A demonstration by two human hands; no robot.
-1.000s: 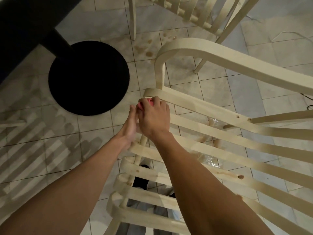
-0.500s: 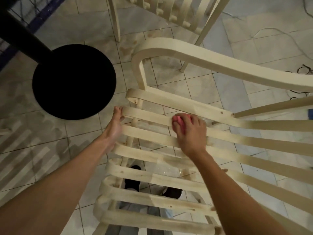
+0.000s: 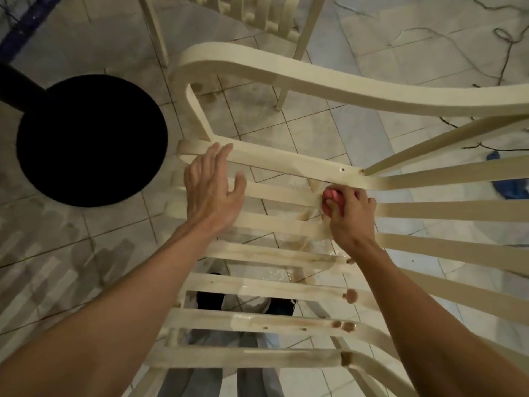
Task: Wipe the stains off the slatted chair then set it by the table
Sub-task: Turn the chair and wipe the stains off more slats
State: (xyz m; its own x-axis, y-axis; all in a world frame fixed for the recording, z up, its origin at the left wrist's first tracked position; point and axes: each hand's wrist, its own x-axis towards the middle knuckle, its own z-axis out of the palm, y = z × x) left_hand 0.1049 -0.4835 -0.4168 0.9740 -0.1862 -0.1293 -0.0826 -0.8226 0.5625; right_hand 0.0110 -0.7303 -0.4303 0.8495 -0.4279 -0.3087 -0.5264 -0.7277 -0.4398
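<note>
A cream slatted chair [image 3: 446, 210] fills the middle and right of the head view, seen from above, with its curved armrest [image 3: 286, 73] across the top. Brown stains [image 3: 349, 295] dot the nearer slats. My right hand [image 3: 350, 217] grips a small pink cloth or sponge [image 3: 329, 200] and presses it on a slat near the seat's middle. My left hand [image 3: 213, 189] lies over the far left slats with its fingers spread and straight. Wet streaks shine on the slats between my arms.
The table's round black base [image 3: 91, 138] and its post [image 3: 11, 84] stand on the tiled floor at the left. A second cream chair [image 3: 257, 15] stands at the top. Cables [image 3: 503, 35] and a blue object [image 3: 509, 184] lie on the floor at the right.
My right hand has carried the pink cloth to the right along the slats. My left hand has let go of the slat's left end and now lies flat and spread further in.
</note>
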